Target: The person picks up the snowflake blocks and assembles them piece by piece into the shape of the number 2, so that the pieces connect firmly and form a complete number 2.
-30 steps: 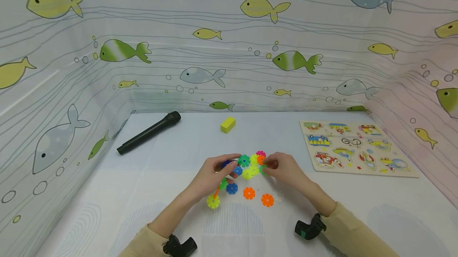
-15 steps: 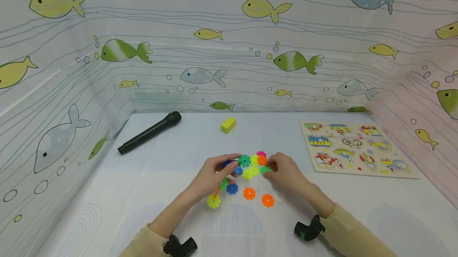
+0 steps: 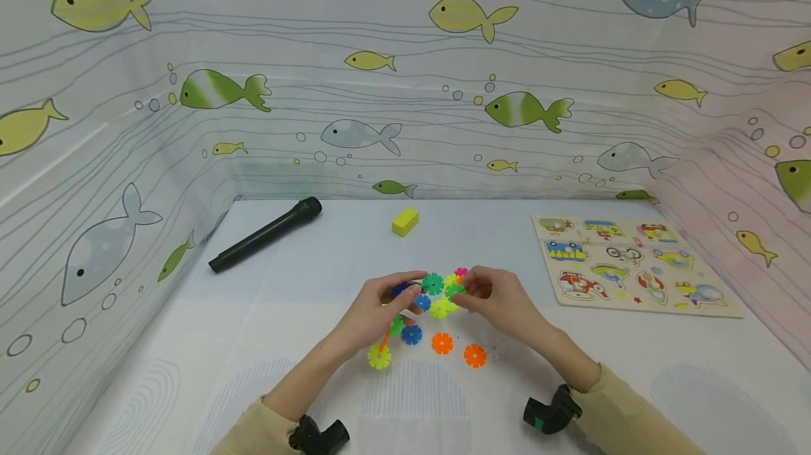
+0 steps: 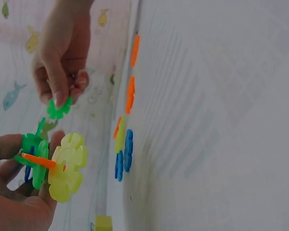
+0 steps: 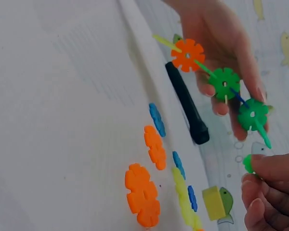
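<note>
Pinching green disc | right grip: shifted toward linked discs

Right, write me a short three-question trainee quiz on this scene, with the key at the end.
1. Multiple choice: what colour is the flower-shaped disc that the right hand pinches? A orange, B blue, C green.
2. True or false: the left hand holds just one loose disc.
3. Fill the gap: in the head view, seen from left to right, the yellow block lies between the black microphone and the ____.

Key:
1. C, green.
2. False; it holds several joined discs.
3. Puzzle board.
</note>
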### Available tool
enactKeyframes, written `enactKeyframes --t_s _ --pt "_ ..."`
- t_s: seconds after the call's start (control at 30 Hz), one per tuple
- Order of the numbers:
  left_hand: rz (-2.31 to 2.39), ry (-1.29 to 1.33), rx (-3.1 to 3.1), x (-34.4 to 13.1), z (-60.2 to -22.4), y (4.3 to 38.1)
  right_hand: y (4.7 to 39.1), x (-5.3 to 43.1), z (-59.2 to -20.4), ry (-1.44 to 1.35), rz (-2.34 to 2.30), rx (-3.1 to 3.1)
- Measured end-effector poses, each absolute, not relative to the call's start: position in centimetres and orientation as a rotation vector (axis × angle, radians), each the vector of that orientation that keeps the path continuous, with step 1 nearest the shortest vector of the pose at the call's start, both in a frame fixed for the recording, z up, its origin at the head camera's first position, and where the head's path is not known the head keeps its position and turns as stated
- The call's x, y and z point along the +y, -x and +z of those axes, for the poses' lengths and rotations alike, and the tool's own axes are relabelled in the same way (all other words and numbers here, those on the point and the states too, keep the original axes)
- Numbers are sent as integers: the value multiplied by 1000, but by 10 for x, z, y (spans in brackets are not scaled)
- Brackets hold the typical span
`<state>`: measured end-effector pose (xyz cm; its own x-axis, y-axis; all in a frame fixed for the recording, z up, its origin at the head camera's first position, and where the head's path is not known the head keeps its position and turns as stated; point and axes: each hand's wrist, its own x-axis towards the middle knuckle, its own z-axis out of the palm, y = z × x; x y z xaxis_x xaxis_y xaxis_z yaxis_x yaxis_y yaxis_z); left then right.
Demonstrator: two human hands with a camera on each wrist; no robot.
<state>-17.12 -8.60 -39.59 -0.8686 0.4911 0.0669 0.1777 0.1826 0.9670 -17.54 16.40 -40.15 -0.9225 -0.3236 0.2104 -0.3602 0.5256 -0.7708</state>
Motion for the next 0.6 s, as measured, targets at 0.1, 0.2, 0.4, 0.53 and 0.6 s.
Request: enactKeyframes --t_s 0.1,0.2,0.4,0.53,0.6 --pt "1744 -639 2203 -86 -396 171 174 164 -401 -666 1443 -2712" --pt "1744 -638 2207 -86 -396 171 174 163 -402 -720 1463 -2710" --pt "1750 -634 2202 -86 -396 170 173 164 -402 -760 1410 -2675" --pt "1749 -634 2204 -86 -395 171 173 164 -403 -784 1396 -2668" --pt "1745 -635 2208 -86 -395 171 173 163 -404 -796 1411 -2678"
